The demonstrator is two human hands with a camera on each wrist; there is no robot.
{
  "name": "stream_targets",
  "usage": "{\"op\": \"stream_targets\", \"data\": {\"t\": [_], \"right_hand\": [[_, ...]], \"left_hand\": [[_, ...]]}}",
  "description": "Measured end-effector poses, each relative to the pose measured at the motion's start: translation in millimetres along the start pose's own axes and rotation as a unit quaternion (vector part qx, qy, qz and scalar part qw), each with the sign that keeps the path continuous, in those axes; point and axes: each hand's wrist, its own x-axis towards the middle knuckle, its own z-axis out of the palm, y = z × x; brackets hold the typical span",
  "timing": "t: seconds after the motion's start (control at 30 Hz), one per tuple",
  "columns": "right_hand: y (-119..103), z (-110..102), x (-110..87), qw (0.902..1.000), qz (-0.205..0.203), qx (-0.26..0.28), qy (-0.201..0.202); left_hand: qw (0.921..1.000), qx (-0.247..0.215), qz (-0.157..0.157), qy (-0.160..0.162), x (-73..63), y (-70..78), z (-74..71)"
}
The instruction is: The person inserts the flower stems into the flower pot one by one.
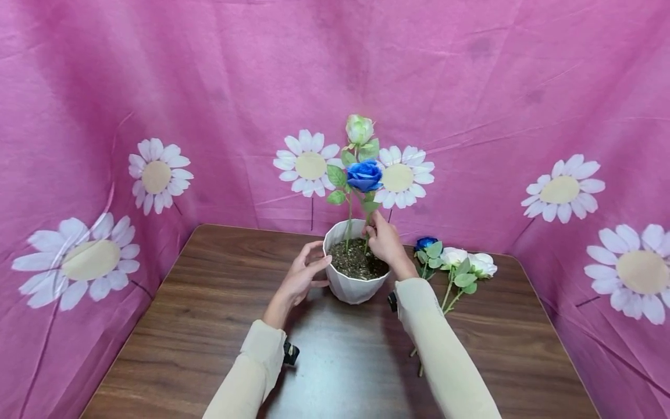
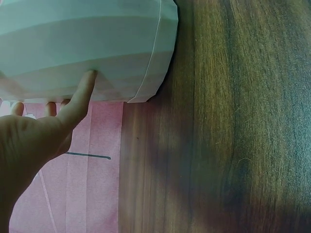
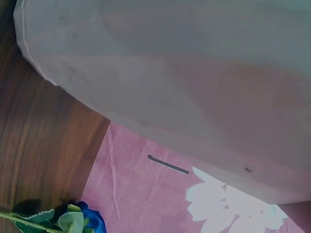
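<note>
A white faceted flowerpot (image 1: 356, 291) filled with dark soil (image 1: 358, 265) stands upright on the table. In it are a blue rose (image 1: 364, 176) and, behind, a taller pale green-white rose (image 1: 359, 129). My right hand (image 1: 386, 240) reaches over the pot's right rim and pinches the blue rose's stem low down, near the soil. My left hand (image 1: 300, 272) rests against the pot's left side, fingers spread. In the left wrist view, fingertips of that hand (image 2: 43, 131) touch the pot wall (image 2: 73, 43). The pot wall (image 3: 146, 73) fills most of the right wrist view.
Right of the pot, another blue rose (image 1: 426, 243) and white roses (image 1: 478, 265) lie on the brown wooden table (image 1: 209, 326), stems towards me. Behind the table hangs a pink cloth (image 1: 235, 87) printed with large white daisies. My right forearm passes beside the loose stems.
</note>
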Motion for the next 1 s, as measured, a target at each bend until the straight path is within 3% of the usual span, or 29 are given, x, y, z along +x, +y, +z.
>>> {"op": "stream_targets", "data": {"t": [0.13, 0.47, 0.77, 0.87, 1.0], "right_hand": [[2.2, 2.4, 0.1, 0.9998, -0.004, -0.014, -0.015], [-1.1, -2.3, 0.1, 0.9996, -0.009, 0.007, -0.025], [-10.0, -10.0, -8.1, 0.9955, 0.051, 0.07, -0.04], [-11.2, -14.8, -11.5, 0.996, 0.048, 0.07, -0.027], [-8.0, -22.5, -18.7, 0.9958, 0.035, 0.082, 0.024]], "left_hand": [[1.0, 0.002, -0.006, 0.001, -2.1, -1.2, -0.2], [1.0, -0.001, -0.003, -0.005, -0.1, 2.8, 0.3], [1.0, 0.0, -0.003, -0.007, -0.6, 3.0, -0.8], [1.0, 0.001, -0.002, -0.007, -0.5, 2.4, -0.6], [1.0, 0.001, -0.002, -0.005, -0.2, 1.4, 0.1]]}}
